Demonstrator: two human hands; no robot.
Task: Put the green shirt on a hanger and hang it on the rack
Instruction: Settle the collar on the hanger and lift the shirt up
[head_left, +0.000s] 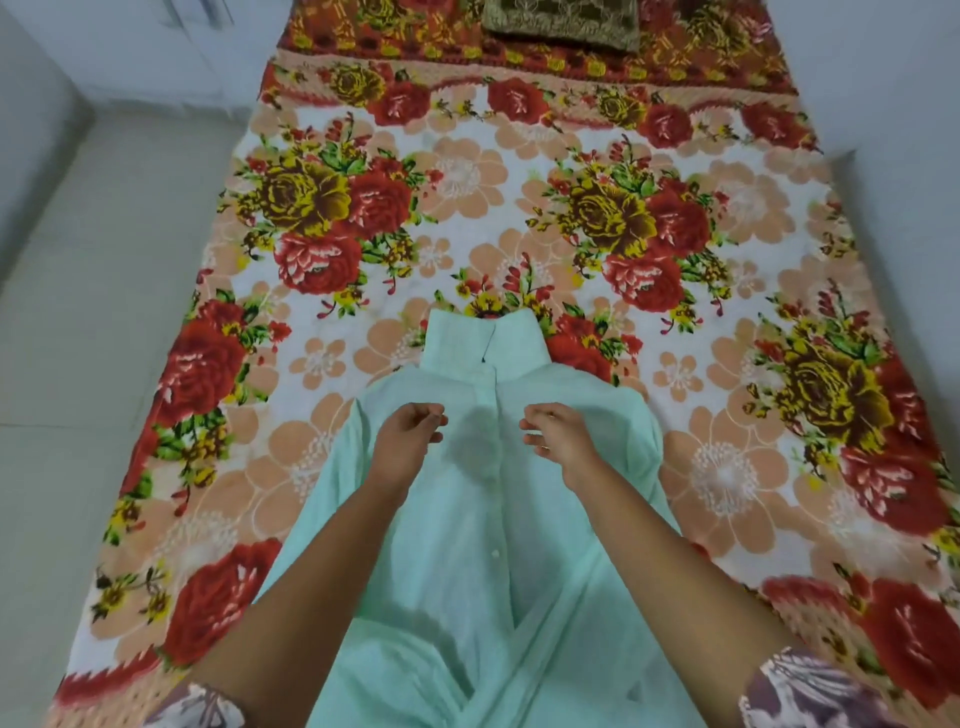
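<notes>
1. Patterned sleeves (208, 701) are framing the bottom edge, with both forearms reaching forward over the green shirt (467, 571).
2. Hanging is looking barely begun: the shirt is lying front-up on the floral blanket (363, 208), collar farthest from the person, and no hanger or rack is plainly showing.
3. Left hand (408, 434) and right hand (558, 431) are sitting over its chest, either side of the button placket, fingers curling. Whether they are pinching cloth, I cannot tell.

The shirt (447, 519) runs off the bottom edge, hem unseen, and both forearms (322, 571) cover parts of its front. A dark sliver (487, 345) in the collar gap is too small to name, and a grey patch (475, 441) shows only dimly through the cloth. Whether the curled fingers of the left hand (410, 434) and right hand (560, 434) pinch cloth is unclear; the top edge cuts the cushion (561, 23).
</notes>
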